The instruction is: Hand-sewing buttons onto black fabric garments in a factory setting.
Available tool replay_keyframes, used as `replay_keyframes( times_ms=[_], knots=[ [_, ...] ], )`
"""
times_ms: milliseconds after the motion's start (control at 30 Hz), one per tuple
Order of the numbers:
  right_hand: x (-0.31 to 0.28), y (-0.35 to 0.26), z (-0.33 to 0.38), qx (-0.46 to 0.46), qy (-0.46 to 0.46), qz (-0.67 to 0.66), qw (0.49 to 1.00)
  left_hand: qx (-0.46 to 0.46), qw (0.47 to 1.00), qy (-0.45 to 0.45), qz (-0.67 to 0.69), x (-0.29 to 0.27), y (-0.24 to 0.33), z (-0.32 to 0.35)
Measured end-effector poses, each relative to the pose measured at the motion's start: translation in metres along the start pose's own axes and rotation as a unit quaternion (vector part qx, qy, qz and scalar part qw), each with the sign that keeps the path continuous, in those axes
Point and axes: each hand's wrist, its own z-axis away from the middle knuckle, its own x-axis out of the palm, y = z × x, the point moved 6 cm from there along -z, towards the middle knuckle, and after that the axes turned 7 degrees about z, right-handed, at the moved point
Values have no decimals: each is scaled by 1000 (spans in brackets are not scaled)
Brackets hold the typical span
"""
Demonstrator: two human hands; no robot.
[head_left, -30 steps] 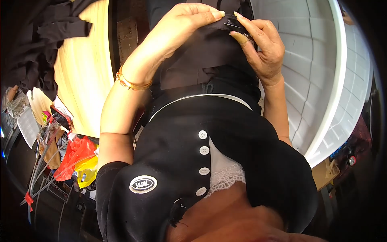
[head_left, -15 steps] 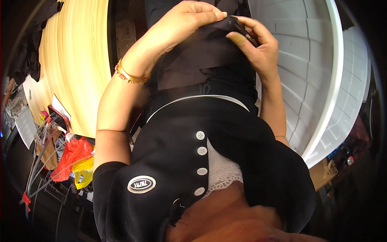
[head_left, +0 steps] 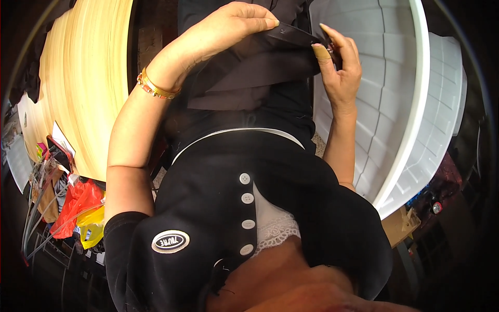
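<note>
A piece of black fabric (head_left: pixel 249 73) lies over my lap, its upper edge stretched between my hands. With thumb and fingertips, my left hand (head_left: pixel 249 18), the one with a gold and red bracelet at its wrist, pinches that edge. At the edge's other end is my right hand (head_left: pixel 340 67), tan tape wrapped around its thumb. The taped thumb presses the fabric's corner against the bent fingers, while the index finger reaches out past it. Something small and shiny shows among the right fingers, too hidden to name.
A light wooden tabletop (head_left: pixel 86 88) stands at my left, with red (head_left: pixel 78 208) and yellow plastic bags (head_left: pixel 92 229) hanging near its corner. Close by my right arm is a large white plastic tub (head_left: pixel 421 104). Behind it sits a cardboard box (head_left: pixel 400 226).
My hands have drawn apart along the fabric's edge, which now spans the gap between them. The right index finger has straightened. The whole view has shifted slightly.
</note>
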Motion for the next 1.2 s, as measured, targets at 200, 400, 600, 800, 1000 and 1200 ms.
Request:
replay_keyframes(
  times_ms=[200,400,600,800,1000,1200],
  knots=[
    [14,-17,4,-97,13,19,995,1,1000,5,16,7,4,-1],
    [17,-17,7,-113,4,60,992,-3,1000,14,15,10,-1,-2],
    [19,-18,6,-107,3,58,993,1,1000,14,10,8,-2,-3],
    [23,-25,-1,-128,19,32,991,-5,1000,13,6,2,4,-2],
    [-4,-30,-11,-33,21,-60,997,-18,997,75,-13,-14,68,11],
    [-22,18,-6,69,104,-124,984,246,958,146,-17,-99,244,70]
  ],
)
